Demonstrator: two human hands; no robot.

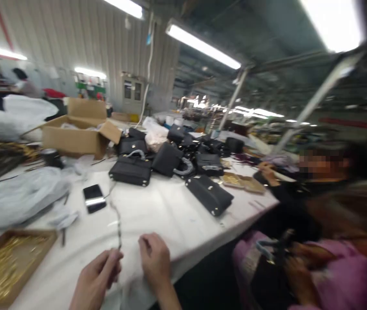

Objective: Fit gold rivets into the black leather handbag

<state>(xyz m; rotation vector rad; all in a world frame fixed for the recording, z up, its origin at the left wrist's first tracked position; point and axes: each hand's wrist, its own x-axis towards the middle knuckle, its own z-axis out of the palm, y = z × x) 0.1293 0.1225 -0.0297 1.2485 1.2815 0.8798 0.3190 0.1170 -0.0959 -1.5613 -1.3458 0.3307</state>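
Note:
My left hand (pixel 99 275) is closed above the near part of the white-covered table, thumb and fingertips pressed together. A thin dark cord (pixel 119 221) runs from near the phone (pixel 94 198) down to these fingertips; whether they grip it or it passes behind them is unclear. Just to the right, my right hand (pixel 156 260) has its fingers curled in at the table's near edge, and anything inside them is hidden. Farther forward lies a black handbag (pixel 208 195) with gold-coloured corner studs. Another black handbag (pixel 130 170) with a wrapped handle lies beyond the phone.
A tray of gold-coloured metal pieces (pixel 49 241) stands at the near left, beside clear plastic wrapping (pixel 25 193). An open cardboard box (pixel 73 142) stands behind. At the right, a co-worker in pink (pixel 348 271) holds a dark bag; another person sits beyond.

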